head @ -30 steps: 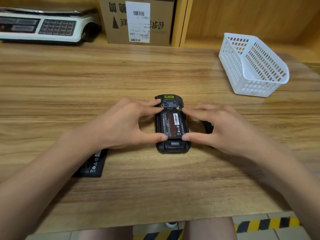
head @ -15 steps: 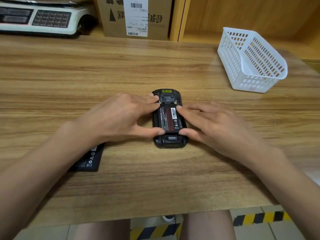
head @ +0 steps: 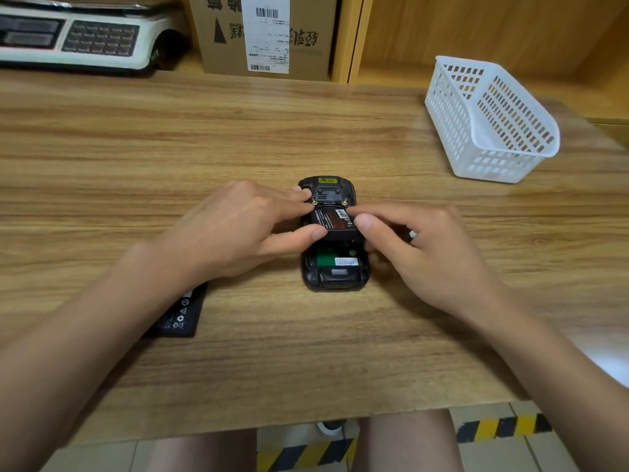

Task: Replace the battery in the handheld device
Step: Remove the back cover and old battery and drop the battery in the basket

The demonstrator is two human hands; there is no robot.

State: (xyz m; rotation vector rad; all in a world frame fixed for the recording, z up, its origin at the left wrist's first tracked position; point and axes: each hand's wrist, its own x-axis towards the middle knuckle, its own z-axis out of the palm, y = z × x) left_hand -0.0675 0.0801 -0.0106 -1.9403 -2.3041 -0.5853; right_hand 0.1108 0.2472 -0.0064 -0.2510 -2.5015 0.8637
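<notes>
A black handheld device [head: 335,279] lies face down in the middle of the wooden table, its back open. A dark red-labelled battery [head: 332,219] is tilted up at its near end, baring the green board in the bay. My left hand [head: 235,229] pinches the battery's left edge with thumb and fingertips. My right hand [head: 418,247] grips its right edge, thumb on top. A second black battery [head: 178,316] lies flat on the table, half hidden under my left forearm.
A white slotted plastic basket [head: 490,120] stands at the back right. A weighing scale [head: 78,39] and a cardboard box [head: 265,35] sit along the back edge. A small dark part [head: 410,233] lies behind my right hand, mostly hidden.
The battery lay flat in the device; now its near end is lifted out of the bay, showing the green board. Both hands shifted inward onto its edges.
</notes>
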